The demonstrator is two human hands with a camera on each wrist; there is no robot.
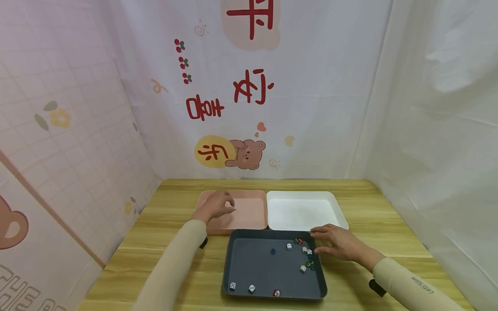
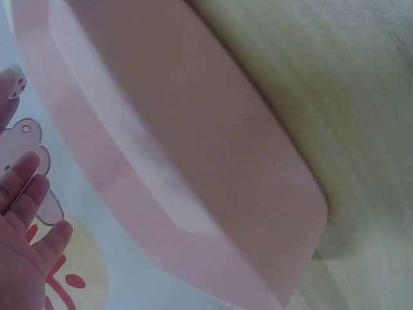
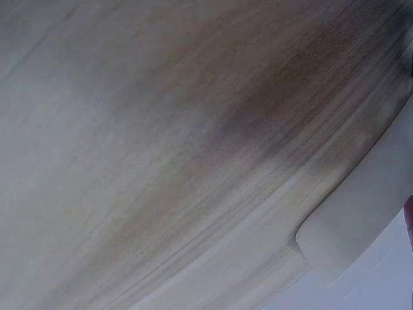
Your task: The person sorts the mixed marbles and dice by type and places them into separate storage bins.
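My left hand (image 1: 216, 205) is over the pink tray (image 1: 253, 220), pinching a small white die (image 1: 234, 207) between thumb and fingertips. In the left wrist view that die (image 2: 19, 81) shows red pips, and the other fingers (image 2: 40, 197) are spread loosely apart. At the right rim of the dark grey tray (image 1: 264, 268) is my right hand (image 1: 340, 242), its fingers relaxed and nothing held. Several dice lie inside the grey tray: white ones (image 1: 303, 268) gathered mostly at the right, a blue one (image 1: 273, 251) near the middle, a red one (image 1: 276, 293) at the front.
A white tray (image 1: 303, 211) stands right of the pink one, behind the grey tray. All three sit on a wood-grain table (image 1: 155, 242). Printed cloth (image 1: 311, 86) hangs behind the table and along both sides.
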